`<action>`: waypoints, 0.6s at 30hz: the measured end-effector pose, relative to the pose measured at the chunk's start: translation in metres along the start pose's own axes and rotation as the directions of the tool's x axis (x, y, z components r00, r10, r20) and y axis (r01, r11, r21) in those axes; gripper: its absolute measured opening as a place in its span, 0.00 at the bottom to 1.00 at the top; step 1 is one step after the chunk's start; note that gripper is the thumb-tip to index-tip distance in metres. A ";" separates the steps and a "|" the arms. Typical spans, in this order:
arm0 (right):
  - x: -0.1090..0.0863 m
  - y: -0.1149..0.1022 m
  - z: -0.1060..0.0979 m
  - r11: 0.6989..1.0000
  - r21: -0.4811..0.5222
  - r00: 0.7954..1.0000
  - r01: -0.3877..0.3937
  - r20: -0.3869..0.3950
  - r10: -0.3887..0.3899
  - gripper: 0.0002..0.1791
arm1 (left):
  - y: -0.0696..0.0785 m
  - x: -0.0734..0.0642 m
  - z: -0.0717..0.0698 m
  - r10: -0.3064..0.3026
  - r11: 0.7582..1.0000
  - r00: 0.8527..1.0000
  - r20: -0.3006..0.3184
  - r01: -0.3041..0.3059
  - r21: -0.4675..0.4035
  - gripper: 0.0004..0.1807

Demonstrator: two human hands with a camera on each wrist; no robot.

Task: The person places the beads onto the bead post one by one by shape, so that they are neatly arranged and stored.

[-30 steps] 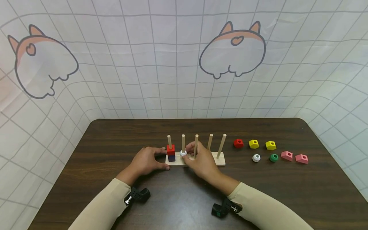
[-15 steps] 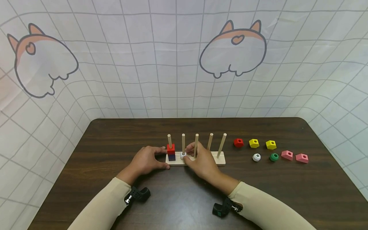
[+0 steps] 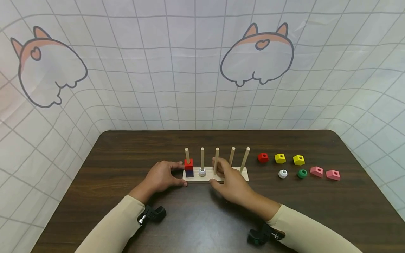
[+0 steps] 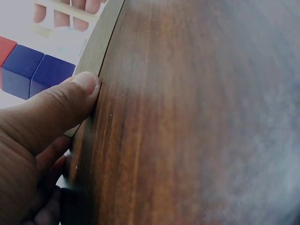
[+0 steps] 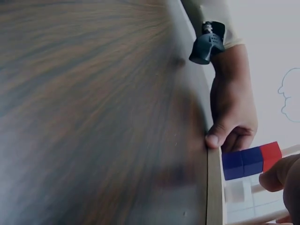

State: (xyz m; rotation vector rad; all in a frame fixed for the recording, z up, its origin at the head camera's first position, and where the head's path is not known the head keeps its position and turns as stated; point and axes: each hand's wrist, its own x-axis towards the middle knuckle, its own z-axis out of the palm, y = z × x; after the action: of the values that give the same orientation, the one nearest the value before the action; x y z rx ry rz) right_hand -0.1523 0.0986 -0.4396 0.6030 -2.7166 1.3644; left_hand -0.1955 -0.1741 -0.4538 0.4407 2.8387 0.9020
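A wooden peg board point(image 3: 197, 179) with several upright pegs lies on the table. My left hand point(image 3: 162, 177) grips its left end, thumb on the front edge. On the leftmost peg, a red block point(image 3: 188, 163) sits above two dark blue blocks point(image 5: 243, 162). A white bead point(image 3: 202, 172) sits low on the second peg. My right hand point(image 3: 233, 182) is by the third peg point(image 3: 216, 160), thumb and fingers apart with nothing between them; its fingertips reach behind the peg, and the hand covers part of the board's right half.
To the right of the board lie a red block point(image 3: 263, 157), two yellow blocks point(image 3: 280, 158), a white bead point(image 3: 283, 174), a green bead point(image 3: 302, 173) and two pink blocks point(image 3: 316, 171). A white tiled-pattern curtain point(image 3: 152, 88) stands behind the dark table point(image 3: 142, 147).
The white bead has gone down the second peg to the base. My right hand has let go of it and moved right, fingers spreading. The left hand stays put.
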 end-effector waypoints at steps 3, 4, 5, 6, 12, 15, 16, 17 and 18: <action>-0.005 0.003 -0.006 0.999 0.023 0.999 0.026 0.035 -0.026 0.35 | 0.000 0.000 0.000 -0.008 1.000 1.000 -0.001 0.008 0.002 0.31; -0.006 0.004 -0.008 0.999 0.022 0.998 0.036 0.043 -0.037 0.36 | 0.000 0.000 0.000 -0.008 1.000 1.000 -0.001 0.008 0.003 0.31; -0.008 0.005 -0.011 0.999 0.011 0.998 0.046 0.052 -0.046 0.36 | -0.001 0.000 0.000 -0.009 1.000 1.000 0.000 0.009 0.003 0.31; -0.009 0.007 -0.013 0.998 0.005 0.996 0.060 0.063 -0.061 0.36 | -0.001 0.000 0.000 -0.010 1.000 1.000 0.001 0.010 0.002 0.31; -0.018 0.013 -0.033 0.991 -0.045 0.985 0.129 0.124 -0.122 0.33 | -0.001 0.000 0.001 -0.011 1.000 1.000 0.003 0.011 -0.002 0.31; -0.022 0.019 -0.045 0.986 -0.081 0.982 0.144 0.132 -0.133 0.30 | -0.001 0.000 0.002 -0.011 1.000 1.000 0.005 0.011 -0.002 0.31; -0.023 0.021 -0.049 0.985 -0.094 0.982 0.147 0.130 -0.135 0.28 | 0.000 0.000 0.002 -0.010 1.000 1.000 0.005 0.010 -0.002 0.31; -0.024 0.024 -0.052 0.982 -0.109 0.982 0.154 0.126 -0.140 0.27 | 0.000 0.000 0.001 -0.010 1.000 1.000 0.005 0.010 -0.004 0.31; -0.025 0.026 -0.056 0.980 -0.121 0.982 0.161 0.119 -0.147 0.26 | 0.000 -0.001 0.001 -0.011 1.000 1.000 0.005 0.011 -0.005 0.31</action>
State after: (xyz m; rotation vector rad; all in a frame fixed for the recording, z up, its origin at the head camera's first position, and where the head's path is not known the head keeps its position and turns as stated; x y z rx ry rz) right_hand -0.1464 0.1644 -0.4303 0.8810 -2.7472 1.1412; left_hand -0.1947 -0.1735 -0.4548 0.4254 2.8307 0.9042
